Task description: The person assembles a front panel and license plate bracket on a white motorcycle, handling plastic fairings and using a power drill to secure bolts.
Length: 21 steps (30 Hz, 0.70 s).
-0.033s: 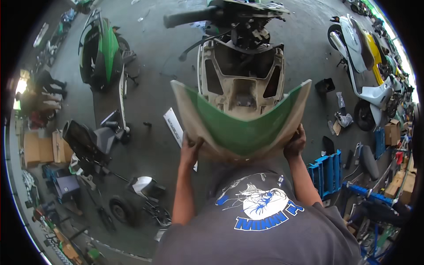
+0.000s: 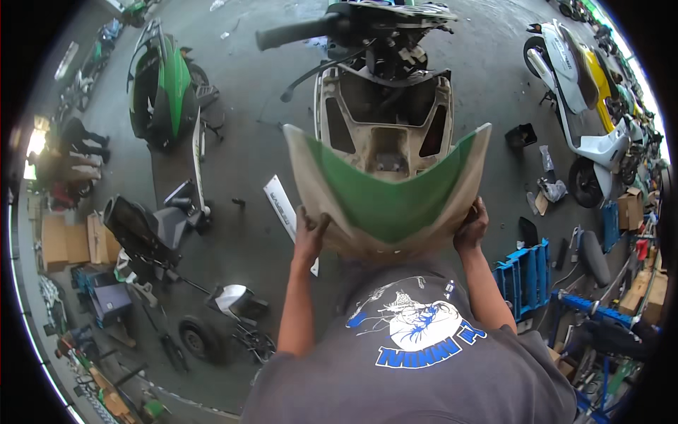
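Note:
Between both hands I hold a V-shaped scooter front panel (image 2: 392,206), green in the middle with dusty, pale sides. My left hand (image 2: 308,235) grips its lower left edge, thumb on the near face. At the lower right edge my right hand (image 2: 472,226) has its fingers curled around the rim. Just beyond the panel stands a partly stripped scooter; its dusty inner leg shield (image 2: 390,138) is exposed, with an open cavity in the upper part. The scooter's handlebar grip (image 2: 300,33) and brake lever point left above it. The panel's upper edge overlaps the leg shield's lower part in view; contact cannot be made out.
A white strip panel (image 2: 281,208) lies on the floor by my left hand. Blue metal racks (image 2: 522,279) stand right of me. A green scooter body (image 2: 164,92) is far left, a white and yellow scooter (image 2: 580,78) far right. A loose wheel (image 2: 198,338) lies lower left.
The panel has tilted or shifted slightly, its two upper tips appearing closer together. My left hand has moved a little to the right with it; both hands keep their hold.

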{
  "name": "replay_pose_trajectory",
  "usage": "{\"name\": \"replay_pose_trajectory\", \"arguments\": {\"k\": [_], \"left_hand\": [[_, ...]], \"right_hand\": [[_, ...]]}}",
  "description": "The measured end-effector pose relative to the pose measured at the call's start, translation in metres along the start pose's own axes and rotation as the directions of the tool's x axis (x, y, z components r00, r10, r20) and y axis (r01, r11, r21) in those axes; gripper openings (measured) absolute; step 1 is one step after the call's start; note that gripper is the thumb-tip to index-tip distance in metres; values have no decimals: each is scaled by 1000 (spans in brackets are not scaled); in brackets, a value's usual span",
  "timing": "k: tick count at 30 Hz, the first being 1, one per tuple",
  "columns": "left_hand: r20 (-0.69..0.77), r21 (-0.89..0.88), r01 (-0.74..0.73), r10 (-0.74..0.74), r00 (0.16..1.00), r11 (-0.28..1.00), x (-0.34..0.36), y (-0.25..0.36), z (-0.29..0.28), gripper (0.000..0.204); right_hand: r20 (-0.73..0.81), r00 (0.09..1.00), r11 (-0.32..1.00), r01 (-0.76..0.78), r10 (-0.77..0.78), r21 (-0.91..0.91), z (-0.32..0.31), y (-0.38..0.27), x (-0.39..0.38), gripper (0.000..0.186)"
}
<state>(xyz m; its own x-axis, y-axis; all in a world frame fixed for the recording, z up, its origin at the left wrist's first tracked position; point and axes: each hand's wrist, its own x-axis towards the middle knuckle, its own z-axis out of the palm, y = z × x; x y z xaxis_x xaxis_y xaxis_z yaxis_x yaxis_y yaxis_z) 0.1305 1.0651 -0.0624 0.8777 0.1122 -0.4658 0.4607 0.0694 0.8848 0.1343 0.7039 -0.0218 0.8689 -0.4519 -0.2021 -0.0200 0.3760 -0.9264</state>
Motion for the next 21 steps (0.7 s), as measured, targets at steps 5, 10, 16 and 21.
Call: {"name": "replay_pose_trajectory", "arguments": {"k": [5,10,16,21], "left_hand": [[-33,158,-4,10,999,987,50,26,52,77],[-153,204,73,-42,987,976,99,55,67,94],[-228,260,109,-49,972,960,136,77,74,100],[-267,375,105,-1,964,921,147,75,73,96]], "right_hand": [[-178,975,989,-142,133,-40,-27,40,59,24],[-148,987,979,-97,70,-181,0,46,101,29],[-7,999,938,-51,52,-342,12,55,141,37],[-5,1000,892,-18,17,-451,4,87,157,44]]}}
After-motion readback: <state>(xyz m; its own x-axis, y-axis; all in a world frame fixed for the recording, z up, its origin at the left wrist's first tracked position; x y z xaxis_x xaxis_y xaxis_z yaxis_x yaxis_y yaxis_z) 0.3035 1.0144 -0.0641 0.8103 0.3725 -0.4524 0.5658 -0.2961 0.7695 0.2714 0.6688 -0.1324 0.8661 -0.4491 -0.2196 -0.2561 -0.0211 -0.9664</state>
